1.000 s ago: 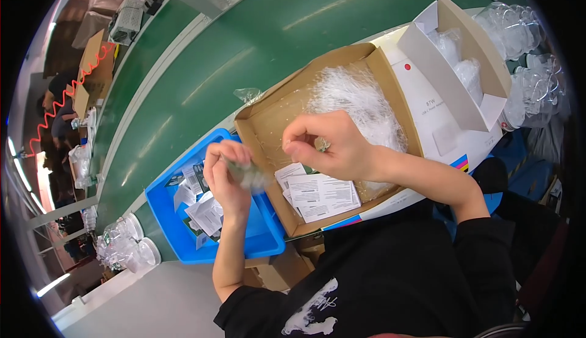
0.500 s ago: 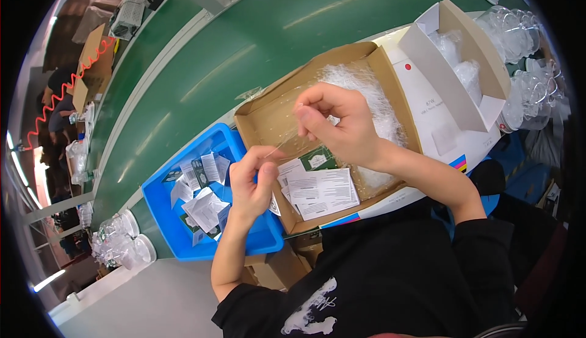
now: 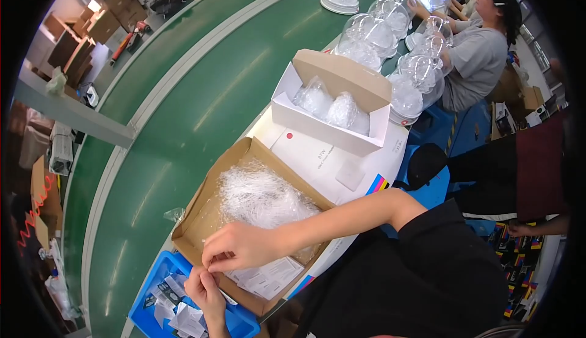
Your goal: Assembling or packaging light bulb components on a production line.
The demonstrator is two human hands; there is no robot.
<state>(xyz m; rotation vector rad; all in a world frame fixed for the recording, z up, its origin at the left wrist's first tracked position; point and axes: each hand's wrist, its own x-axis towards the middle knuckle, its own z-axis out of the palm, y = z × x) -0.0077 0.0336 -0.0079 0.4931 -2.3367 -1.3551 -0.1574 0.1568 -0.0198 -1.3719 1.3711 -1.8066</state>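
Note:
My left hand [image 3: 204, 289] and my right hand [image 3: 241, 247] meet fingertip to fingertip over the near left corner of a shallow brown cardboard box [image 3: 194, 219]. Both pinch closed on a thin clear strand, seen between them in the earlier frame but too fine to follow now. In the box lies a tangled heap of clear plastic strands [image 3: 259, 194], partly under my right forearm. White printed paper slips [image 3: 268, 278] lie at its near end. Beside my left hand, a blue bin [image 3: 141, 307] holds folded leaflets [image 3: 186, 319].
A white carton [image 3: 323, 124] with bubble-wrapped items [image 3: 342, 111] stands beyond the box on a white printed board [image 3: 305, 149]. Several clear domes [image 3: 366, 36] line the green table [image 3: 165, 124]. A co-worker [image 3: 479, 51] sits at the far right.
My view has swung to the right, bringing the domes and co-worker into sight. My hands, apart before with a fine strand between them, have come together.

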